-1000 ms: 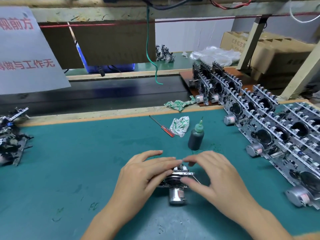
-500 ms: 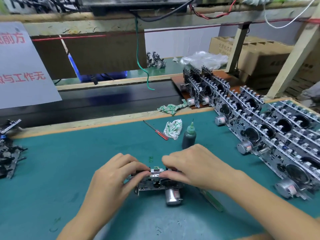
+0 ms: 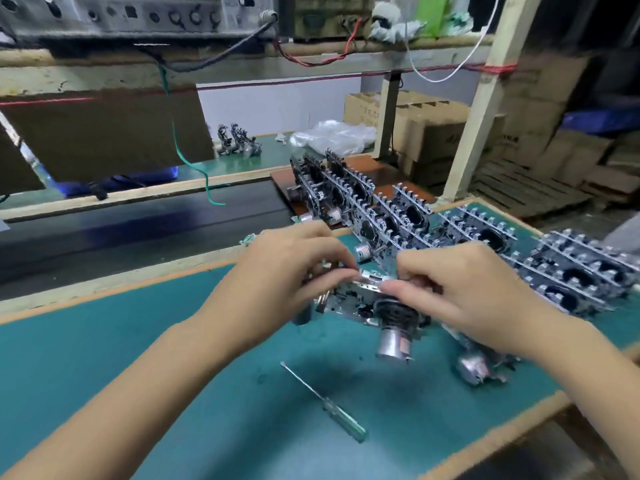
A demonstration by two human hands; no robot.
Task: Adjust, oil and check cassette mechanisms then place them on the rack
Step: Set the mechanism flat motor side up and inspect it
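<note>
Head view shows the left hand [image 3: 291, 268] and right hand [image 3: 460, 292] pinching opposite ends of a cassette mechanism [image 3: 374, 303], lifted above the green mat [image 3: 104, 358], probably heading for the filled rows [image 3: 485, 244] at right

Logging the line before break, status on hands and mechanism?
Both hands, left and right, grip the cassette mechanism above the mat. Rack beyond it. Screwdriver lies nearer, not obstructing.

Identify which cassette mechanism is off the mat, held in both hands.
The mechanism at centre, gripped by the left hand and right hand, its silver motor hanging down. The other mechanisms stand in rows on the right.
</note>
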